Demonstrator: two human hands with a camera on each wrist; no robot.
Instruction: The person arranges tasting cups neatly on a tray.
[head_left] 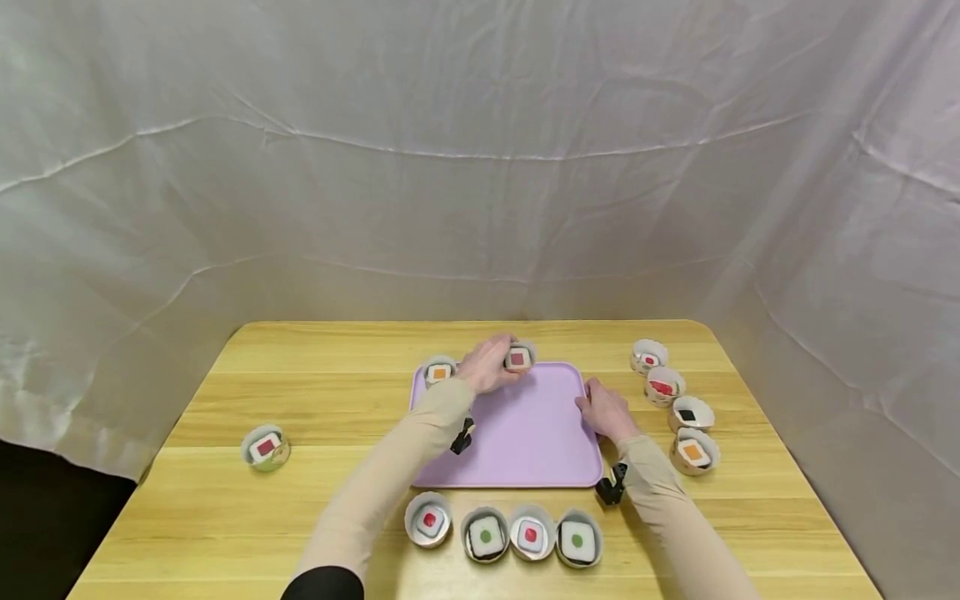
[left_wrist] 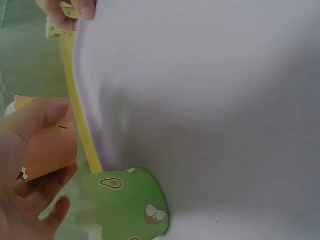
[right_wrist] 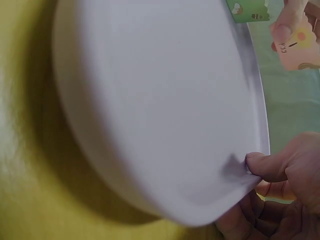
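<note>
At the back edge of the lilac tray [head_left: 536,433], my left hand [head_left: 486,364] grips a pinkish-orange paper baking cup [left_wrist: 52,145]. Inside that cup is a white square piece with a dark pink centre [head_left: 518,358]. A green paper cup [left_wrist: 127,205] stands in the tray's back left corner, beside my left hand, and holds a white piece with an orange centre [head_left: 438,373]. My right hand [head_left: 606,410] pinches the tray's right rim, its thumb [right_wrist: 265,165] on the inner side and the other fingers underneath.
Along the right side of the wooden table [head_left: 337,400] stand several filled cups [head_left: 693,452]. Several more, one a cup with a green-centred piece [head_left: 485,535], line the tray's near side. A lone cup [head_left: 266,448] is at the left. Pale curtains [head_left: 480,208] hang behind.
</note>
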